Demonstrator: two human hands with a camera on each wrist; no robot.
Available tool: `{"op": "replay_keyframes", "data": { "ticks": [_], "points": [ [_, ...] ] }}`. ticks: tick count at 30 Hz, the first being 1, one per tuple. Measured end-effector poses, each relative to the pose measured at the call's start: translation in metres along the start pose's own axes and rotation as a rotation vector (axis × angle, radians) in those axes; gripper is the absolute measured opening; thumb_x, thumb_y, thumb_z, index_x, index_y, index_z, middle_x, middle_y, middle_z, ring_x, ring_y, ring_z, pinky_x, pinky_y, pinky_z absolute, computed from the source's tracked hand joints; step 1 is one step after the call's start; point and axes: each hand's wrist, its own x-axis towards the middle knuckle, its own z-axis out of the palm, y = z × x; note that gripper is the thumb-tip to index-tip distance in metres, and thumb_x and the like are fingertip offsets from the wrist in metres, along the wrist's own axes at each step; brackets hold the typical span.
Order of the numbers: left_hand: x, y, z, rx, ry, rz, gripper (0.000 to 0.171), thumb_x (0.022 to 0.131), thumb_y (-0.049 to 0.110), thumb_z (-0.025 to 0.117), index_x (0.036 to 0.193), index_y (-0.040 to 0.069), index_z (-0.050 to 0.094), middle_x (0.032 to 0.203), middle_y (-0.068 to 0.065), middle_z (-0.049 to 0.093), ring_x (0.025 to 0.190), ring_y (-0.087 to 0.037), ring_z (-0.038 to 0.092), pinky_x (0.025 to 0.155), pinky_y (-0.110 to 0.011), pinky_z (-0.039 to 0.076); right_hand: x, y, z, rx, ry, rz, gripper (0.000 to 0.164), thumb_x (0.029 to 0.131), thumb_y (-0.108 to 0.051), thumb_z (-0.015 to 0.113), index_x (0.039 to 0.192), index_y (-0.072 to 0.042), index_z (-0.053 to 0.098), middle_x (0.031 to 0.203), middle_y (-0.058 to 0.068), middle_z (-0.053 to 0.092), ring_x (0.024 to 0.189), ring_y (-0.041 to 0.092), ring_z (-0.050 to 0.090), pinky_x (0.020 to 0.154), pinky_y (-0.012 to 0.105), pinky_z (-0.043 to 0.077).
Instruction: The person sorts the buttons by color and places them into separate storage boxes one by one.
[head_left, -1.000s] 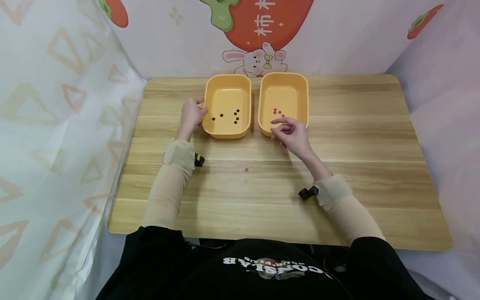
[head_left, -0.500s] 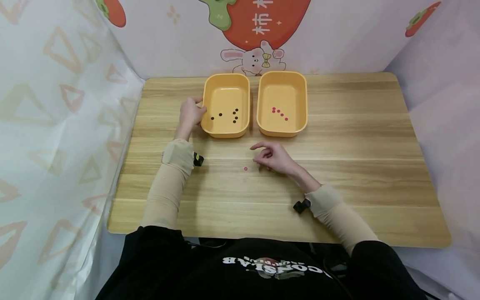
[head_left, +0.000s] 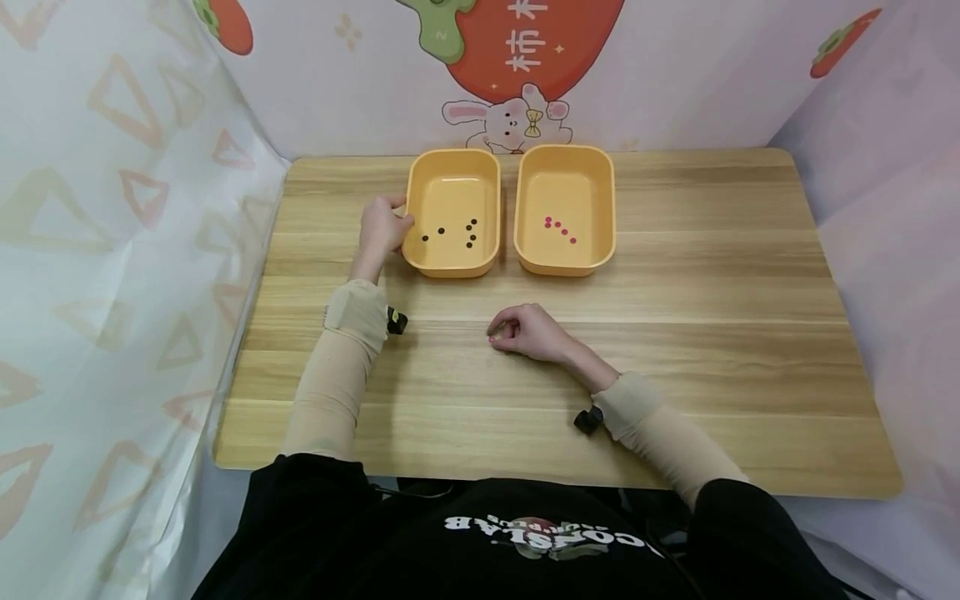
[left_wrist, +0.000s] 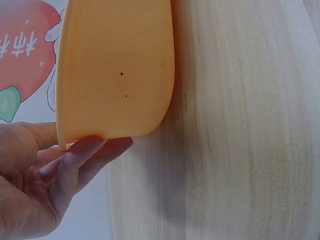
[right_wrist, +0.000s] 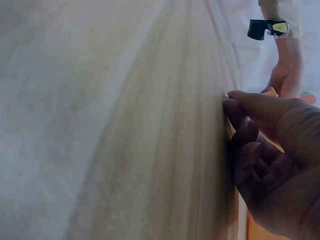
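Note:
My left hand grips the left side of a yellow plastic bin, thumb and fingers about its rim and wall. The left wrist view shows that hand with its fingertips against the bin's outer wall. Several small black discs lie inside. Down on the table, my right hand pinches a small pink disc between thumb and forefinger. In the right wrist view, thumb and forefinger of the right hand meet close over the wood, other fingers curled.
To the right of the first bin stands a second yellow bin, holding several pink discs. Both are near the back edge of the wooden table, before a printed backdrop. A small black camera sits on each wrist.
My right hand has come from over the right bin down and left to the pink disc on the table, its fingers closing there. My left hand stays on the left bin.

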Motion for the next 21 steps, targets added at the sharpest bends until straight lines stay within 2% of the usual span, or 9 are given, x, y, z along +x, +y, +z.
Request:
{"op": "replay_keyframes", "data": {
  "ticks": [5, 12, 15, 21],
  "points": [
    [0.000, 0.000, 0.000, 0.011, 0.006, -0.001, 0.053, 0.110, 0.011, 0.059, 0.162, 0.009, 0.053, 0.153, -0.024, 0.065, 0.063, -0.017, 0.073, 0.048, -0.020, 0.061, 0.004, 0.000, 0.002, -0.050, 0.008, 0.008, 0.002, 0.097, -0.010, 0.084, 0.096, -0.009, 0.083, 0.078, 0.002, 0.077, 0.068, 0.005, 0.061, 0.069, 0.020, 0.050],
    [-0.002, 0.001, -0.001, 0.017, 0.012, 0.006, 0.053, 0.109, 0.011, 0.059, 0.162, 0.008, 0.054, 0.156, -0.024, 0.063, 0.069, -0.019, 0.075, 0.049, -0.018, 0.061, 0.001, 0.007, 0.004, -0.061, 0.043, -0.012, 0.009, 0.098, -0.013, 0.084, 0.092, -0.009, 0.078, 0.075, 0.001, 0.071, 0.065, 0.006, 0.056, 0.063, 0.020, 0.046],
    [-0.003, 0.001, -0.001, 0.017, 0.012, -0.002, 0.053, 0.110, 0.011, 0.058, 0.162, 0.009, 0.054, 0.157, -0.023, 0.062, 0.071, -0.019, 0.075, 0.049, -0.018, 0.060, -0.001, 0.014, 0.005, 0.009, 0.058, -0.025, 0.011, 0.101, -0.012, 0.081, 0.093, -0.007, 0.076, 0.077, 0.003, 0.068, 0.065, 0.006, 0.054, 0.060, 0.018, 0.045],
    [-0.003, 0.000, -0.001, 0.014, 0.010, 0.001, 0.052, 0.110, 0.012, 0.058, 0.162, 0.009, 0.055, 0.156, -0.023, 0.063, 0.074, -0.021, 0.077, 0.050, -0.018, 0.061, -0.005, 0.019, 0.005, 0.236, 0.063, -0.011, 0.010, 0.106, -0.005, 0.072, 0.100, 0.002, 0.070, 0.079, 0.012, 0.072, 0.056, 0.009, 0.059, 0.046, 0.023, 0.055]
  ]
}}
